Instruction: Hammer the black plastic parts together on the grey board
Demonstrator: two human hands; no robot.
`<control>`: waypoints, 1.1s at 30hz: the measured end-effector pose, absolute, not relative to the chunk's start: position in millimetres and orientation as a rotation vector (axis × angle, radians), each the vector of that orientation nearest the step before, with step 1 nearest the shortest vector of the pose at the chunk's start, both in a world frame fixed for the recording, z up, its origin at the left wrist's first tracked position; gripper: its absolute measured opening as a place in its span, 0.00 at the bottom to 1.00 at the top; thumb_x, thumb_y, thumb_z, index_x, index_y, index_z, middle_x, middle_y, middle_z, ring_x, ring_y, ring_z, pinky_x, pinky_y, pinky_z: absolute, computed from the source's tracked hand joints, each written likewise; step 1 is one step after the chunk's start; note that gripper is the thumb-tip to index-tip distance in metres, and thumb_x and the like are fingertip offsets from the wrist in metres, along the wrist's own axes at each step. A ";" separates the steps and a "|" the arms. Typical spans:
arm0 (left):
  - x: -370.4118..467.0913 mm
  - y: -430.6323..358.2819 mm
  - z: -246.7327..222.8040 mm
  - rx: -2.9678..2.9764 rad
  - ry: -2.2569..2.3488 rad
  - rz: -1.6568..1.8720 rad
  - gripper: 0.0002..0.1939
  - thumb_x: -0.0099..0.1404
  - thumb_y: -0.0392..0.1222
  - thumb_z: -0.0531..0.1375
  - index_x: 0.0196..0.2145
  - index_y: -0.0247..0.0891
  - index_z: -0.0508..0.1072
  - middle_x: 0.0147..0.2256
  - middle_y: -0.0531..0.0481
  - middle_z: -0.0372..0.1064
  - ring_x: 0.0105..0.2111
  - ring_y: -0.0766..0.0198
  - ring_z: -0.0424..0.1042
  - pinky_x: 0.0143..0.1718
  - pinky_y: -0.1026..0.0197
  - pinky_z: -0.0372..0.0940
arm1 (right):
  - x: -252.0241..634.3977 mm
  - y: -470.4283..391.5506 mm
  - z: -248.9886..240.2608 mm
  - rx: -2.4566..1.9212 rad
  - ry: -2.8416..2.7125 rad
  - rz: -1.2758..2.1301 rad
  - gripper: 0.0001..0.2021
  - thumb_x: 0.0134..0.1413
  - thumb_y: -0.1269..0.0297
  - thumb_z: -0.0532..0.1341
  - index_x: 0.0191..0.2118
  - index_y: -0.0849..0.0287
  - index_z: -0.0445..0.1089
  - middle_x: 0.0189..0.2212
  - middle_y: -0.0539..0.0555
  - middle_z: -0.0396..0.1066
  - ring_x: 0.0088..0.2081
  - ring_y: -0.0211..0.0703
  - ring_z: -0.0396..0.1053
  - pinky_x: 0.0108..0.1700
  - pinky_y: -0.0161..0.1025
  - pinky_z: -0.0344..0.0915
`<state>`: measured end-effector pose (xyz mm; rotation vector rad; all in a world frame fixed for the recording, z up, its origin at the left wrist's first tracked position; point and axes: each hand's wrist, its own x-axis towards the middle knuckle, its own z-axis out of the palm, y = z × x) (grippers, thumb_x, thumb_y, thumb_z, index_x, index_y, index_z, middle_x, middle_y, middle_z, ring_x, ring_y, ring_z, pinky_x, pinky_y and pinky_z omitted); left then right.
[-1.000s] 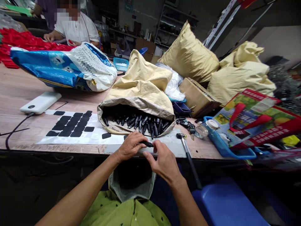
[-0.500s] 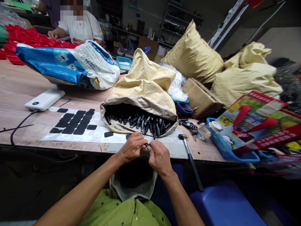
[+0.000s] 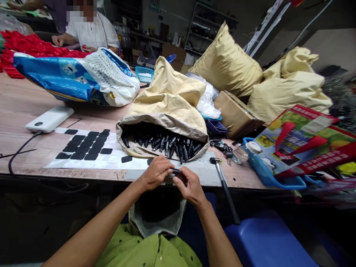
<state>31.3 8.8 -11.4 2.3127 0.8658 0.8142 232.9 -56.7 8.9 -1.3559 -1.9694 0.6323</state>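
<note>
My left hand (image 3: 157,172) is closed on one end of a small black pen-like piece (image 3: 175,171) above the table's front edge. At its other end my right hand (image 3: 190,185) pinches it between thumb and fingers. Right behind both hands lies a beige cloth sack (image 3: 167,100), its mouth toward me, filled with several similar black pieces (image 3: 169,145). Below the hands, a second sack (image 3: 158,222) hangs open at my lap, dark inside. To the left, black rounded patches (image 3: 86,145) lie on a white sheet (image 3: 111,159).
A hammer (image 3: 225,189) juts over the table edge on the right, near keys (image 3: 228,155) and a blue basket (image 3: 267,174) with a bag. A white power bank (image 3: 50,118) and a blue-white sack (image 3: 78,78) stand left. A person (image 3: 90,33) sits across the table.
My right hand's fingers have loosened and shifted on the black piece, showing more of it. My left hand keeps its grip. The whole view has shifted slightly.
</note>
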 end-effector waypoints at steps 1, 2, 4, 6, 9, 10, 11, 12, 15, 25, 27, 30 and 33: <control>31.4 9.0 -11.8 2.319 0.866 0.814 0.16 0.75 0.45 0.51 0.41 0.41 0.78 0.36 0.48 0.75 0.40 0.56 0.65 0.47 0.52 0.57 | 232.7 -56.5 10.0 -1.350 -1.954 0.658 0.12 0.67 0.55 0.56 0.38 0.57 0.69 0.30 0.50 0.66 0.34 0.40 0.64 0.37 0.36 0.59; 31.4 9.1 -12.1 2.325 0.863 0.815 0.16 0.75 0.45 0.51 0.41 0.41 0.78 0.36 0.48 0.75 0.40 0.56 0.65 0.47 0.52 0.57 | 232.6 -56.4 11.2 -1.345 -1.935 0.693 0.14 0.69 0.54 0.53 0.38 0.57 0.69 0.31 0.50 0.66 0.34 0.41 0.64 0.37 0.36 0.60; 31.8 9.1 -12.7 2.336 0.854 0.820 0.15 0.74 0.45 0.51 0.42 0.41 0.78 0.36 0.48 0.75 0.41 0.56 0.65 0.47 0.52 0.56 | 232.5 -56.0 13.1 -1.350 -1.889 0.764 0.18 0.72 0.54 0.47 0.35 0.57 0.68 0.31 0.50 0.66 0.35 0.40 0.64 0.38 0.36 0.60; 32.3 9.1 -13.2 2.347 0.849 0.829 0.15 0.74 0.44 0.51 0.42 0.41 0.78 0.36 0.48 0.75 0.41 0.56 0.65 0.47 0.52 0.56 | 231.9 -55.1 13.1 -1.374 -1.857 0.797 0.21 0.73 0.53 0.45 0.32 0.56 0.64 0.29 0.49 0.63 0.34 0.40 0.63 0.37 0.36 0.59; 32.9 8.9 -14.3 2.375 0.886 0.823 0.15 0.74 0.44 0.51 0.41 0.41 0.78 0.35 0.48 0.75 0.40 0.56 0.65 0.46 0.52 0.57 | 229.7 -53.1 9.0 -1.415 -1.838 0.756 0.21 0.73 0.52 0.47 0.28 0.55 0.59 0.27 0.48 0.59 0.32 0.39 0.61 0.35 0.35 0.57; 33.0 9.0 -14.6 2.384 0.903 0.814 0.15 0.74 0.44 0.51 0.41 0.41 0.78 0.35 0.47 0.75 0.40 0.56 0.65 0.45 0.52 0.57 | 228.8 -52.4 7.3 -1.422 -1.834 0.739 0.21 0.73 0.52 0.47 0.28 0.55 0.58 0.27 0.48 0.59 0.32 0.39 0.61 0.34 0.35 0.56; 33.0 9.2 -14.8 2.391 0.914 0.805 0.16 0.74 0.44 0.51 0.40 0.41 0.78 0.35 0.47 0.75 0.40 0.56 0.65 0.45 0.52 0.57 | 227.9 -51.9 5.7 -1.428 -1.831 0.724 0.21 0.73 0.51 0.47 0.28 0.55 0.58 0.27 0.48 0.59 0.32 0.39 0.61 0.34 0.35 0.56; 33.1 9.6 -14.8 2.394 0.920 0.798 0.16 0.74 0.44 0.51 0.40 0.41 0.78 0.34 0.47 0.75 0.40 0.56 0.65 0.45 0.52 0.57 | 227.0 -51.4 4.6 -1.432 -1.832 0.715 0.21 0.72 0.51 0.47 0.27 0.55 0.57 0.27 0.48 0.59 0.32 0.39 0.61 0.34 0.35 0.56; 33.8 11.2 -12.8 2.380 0.916 0.798 0.16 0.74 0.44 0.51 0.40 0.40 0.78 0.34 0.47 0.75 0.40 0.56 0.66 0.46 0.52 0.57 | 225.4 -51.2 5.7 -1.457 -1.845 0.693 0.21 0.73 0.52 0.46 0.28 0.55 0.58 0.27 0.48 0.61 0.33 0.40 0.62 0.34 0.35 0.56; 14.4 -55.8 9.0 2.270 0.771 0.840 0.14 0.73 0.50 0.55 0.45 0.42 0.76 0.36 0.47 0.75 0.42 0.55 0.67 0.47 0.51 0.59 | 222.7 -103.9 12.5 -1.290 -1.946 0.749 0.14 0.70 0.58 0.52 0.33 0.56 0.65 0.30 0.50 0.66 0.34 0.41 0.65 0.37 0.38 0.58; 5.3 -65.4 11.2 2.238 0.813 0.852 0.14 0.72 0.51 0.56 0.47 0.43 0.76 0.36 0.47 0.74 0.41 0.56 0.68 0.47 0.51 0.61 | 222.4 -121.5 1.2 -1.283 -1.999 0.828 0.14 0.70 0.58 0.52 0.32 0.56 0.65 0.30 0.50 0.66 0.33 0.41 0.65 0.36 0.38 0.58; -10.5 -47.9 16.3 2.182 1.197 0.970 0.13 0.72 0.49 0.56 0.45 0.42 0.76 0.36 0.47 0.74 0.40 0.56 0.70 0.46 0.52 0.64 | 221.1 -139.9 -18.0 -1.420 -2.107 0.794 0.12 0.69 0.59 0.53 0.33 0.56 0.66 0.30 0.50 0.68 0.32 0.41 0.66 0.35 0.38 0.58; -32.3 -1.0 27.0 2.117 1.759 0.919 0.14 0.72 0.48 0.55 0.45 0.39 0.76 0.43 0.42 0.74 0.43 0.52 0.72 0.45 0.52 0.67 | 220.2 -147.2 -31.7 -1.554 -2.205 0.677 0.07 0.65 0.58 0.58 0.40 0.54 0.70 0.33 0.50 0.71 0.34 0.42 0.68 0.37 0.38 0.59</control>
